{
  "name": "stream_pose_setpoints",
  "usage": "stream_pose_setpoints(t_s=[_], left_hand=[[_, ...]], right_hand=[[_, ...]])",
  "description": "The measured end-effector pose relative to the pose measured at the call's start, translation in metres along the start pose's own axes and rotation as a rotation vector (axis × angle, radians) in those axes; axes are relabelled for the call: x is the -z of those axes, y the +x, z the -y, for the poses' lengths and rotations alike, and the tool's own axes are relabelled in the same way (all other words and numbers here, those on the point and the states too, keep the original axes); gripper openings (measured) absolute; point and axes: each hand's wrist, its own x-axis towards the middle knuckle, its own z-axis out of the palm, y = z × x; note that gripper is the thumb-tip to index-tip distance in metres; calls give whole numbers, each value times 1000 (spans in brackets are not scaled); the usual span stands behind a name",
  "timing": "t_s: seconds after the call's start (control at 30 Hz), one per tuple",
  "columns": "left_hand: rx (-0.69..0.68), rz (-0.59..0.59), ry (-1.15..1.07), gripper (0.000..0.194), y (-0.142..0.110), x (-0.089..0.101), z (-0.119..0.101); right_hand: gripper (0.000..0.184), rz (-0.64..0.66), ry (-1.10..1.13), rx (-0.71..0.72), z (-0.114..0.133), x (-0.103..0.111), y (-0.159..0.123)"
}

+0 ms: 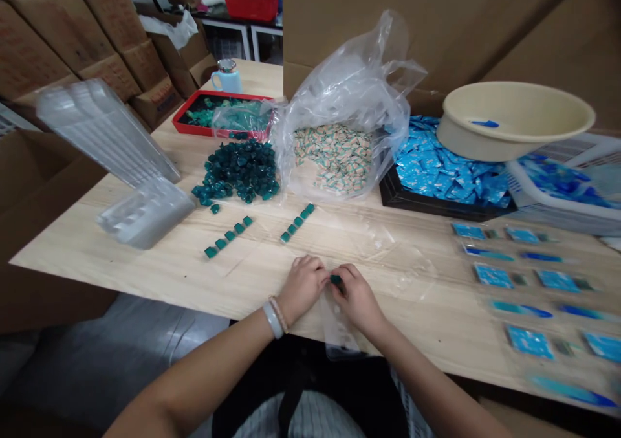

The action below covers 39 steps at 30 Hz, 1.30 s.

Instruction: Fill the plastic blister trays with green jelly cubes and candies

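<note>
My left hand (303, 288) and my right hand (356, 299) meet over the wooden table (145, 257). Their fingertips pinch a small dark green pod (336, 280) from either side. A clear plastic sleeve (341, 331) hangs below my right hand, and I cannot tell whether the pod is inside it. Farther ahead, two short rows of green pods (228, 236) (295, 223) lie on the wood. Behind them rises a heap of dark green pods (237, 169).
A plastic bag of pale pods (332, 160) and a black tray of blue sachets (441, 166) stand ahead. Sealed blue packets (528, 302) lie at right, below a beige basin (509, 118). Clear blister trays (145, 213) lie at left, beside a red tray (218, 114).
</note>
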Motion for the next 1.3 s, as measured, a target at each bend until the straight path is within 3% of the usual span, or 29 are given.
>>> stream_pose_setpoints(t_s=[0.2,0.4,0.6,0.67,0.77,0.93,1.07,1.2,1.3], left_hand=[[-15,39,79,11,12,-7,1],[-201,160,128,16,19,3,13],[-247,238,-29,13,14,12,11],[-203,223,-94,12,5,20,13],[-19,128,-190,13,-16,36,28],[269,-20,-301,13,-52,50,56],[331,-70,-376,15,-56,53,56],[356,-120,-408,14,-47,64,53],[323,-86,-433,13,-42,69,54]], right_hand=[[18,-80,148,-44,-6,-4,-3],[20,-86,175,-20,-9,-5,-5],[25,-79,116,1,-7,-8,-8],[27,-81,94,4,-7,-9,-9],[32,-72,25,0,-4,-7,-10],[19,-76,-229,51,17,-5,-4],[20,-20,-310,153,33,-16,14],[23,26,-389,148,35,-29,29],[30,42,-438,138,33,-34,33]])
